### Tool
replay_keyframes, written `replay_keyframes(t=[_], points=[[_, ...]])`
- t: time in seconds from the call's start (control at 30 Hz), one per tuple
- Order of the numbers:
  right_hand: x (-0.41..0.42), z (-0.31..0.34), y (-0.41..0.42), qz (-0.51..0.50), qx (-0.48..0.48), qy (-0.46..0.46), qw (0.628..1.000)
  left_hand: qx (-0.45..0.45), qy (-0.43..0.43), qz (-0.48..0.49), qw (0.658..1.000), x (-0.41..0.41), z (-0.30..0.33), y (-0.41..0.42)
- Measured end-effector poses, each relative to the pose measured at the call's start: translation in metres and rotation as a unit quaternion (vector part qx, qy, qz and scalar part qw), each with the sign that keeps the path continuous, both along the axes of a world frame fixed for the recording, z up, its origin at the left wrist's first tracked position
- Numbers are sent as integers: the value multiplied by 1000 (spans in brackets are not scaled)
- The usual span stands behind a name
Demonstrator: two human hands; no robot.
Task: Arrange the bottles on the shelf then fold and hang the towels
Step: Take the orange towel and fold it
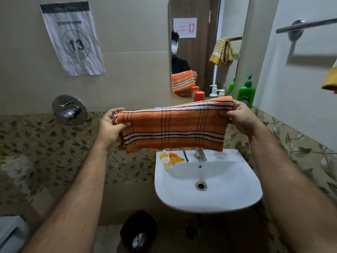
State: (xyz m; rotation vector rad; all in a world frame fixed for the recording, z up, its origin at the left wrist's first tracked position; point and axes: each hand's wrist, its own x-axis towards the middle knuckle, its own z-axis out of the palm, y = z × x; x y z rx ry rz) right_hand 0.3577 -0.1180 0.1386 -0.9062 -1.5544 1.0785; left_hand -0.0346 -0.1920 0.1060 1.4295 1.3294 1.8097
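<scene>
Folded towel held taut above the sink

Left hand [109, 125] and right hand [238, 117] each pinch one end of the towel [171, 125]; its long axis runs side to side over the sink [207, 198], rail [306, 24] nearer the right hand.

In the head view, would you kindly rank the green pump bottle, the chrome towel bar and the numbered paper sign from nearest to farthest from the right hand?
From the right hand:
1. Green pump bottle, just above it by the mirror.
2. Chrome towel bar, upper right wall.
3. Numbered paper sign, far upper left.
</scene>
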Motion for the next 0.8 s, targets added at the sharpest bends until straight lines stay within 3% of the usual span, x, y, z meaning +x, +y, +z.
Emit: replay_keyframes(t=[0.1, 0.17, 0.3, 0.4, 0.53, 0.67, 0.8], points=[[-1, 11, -3, -45, 70, -35, 996, 42, 8, 36, 998, 6, 4, -2], [-4, 17, -3, -94, 110, -96, 985, 82, 50, 119, 988, 9, 4, -2], [-9, 22, 3, -224, 164, -196, 941, 142, 160, 292, 932, 18, 4, -3], [-12, 24, 4, -208, 143, -122, 960, 174, 196, 344, 901, 24, 9, -7], [-11, 24, 4, -67, 80, -26, 994, 145, 148, 352, 913, 21, 10, -8], [-20, 31, 0, -60, 86, -17, 994, 68, 163, 350, 920, 17, 1, -4], [-30, 35, -3, -74, 83, -14, 994, -40, 154, 285, 945, 16, -22, 9]])
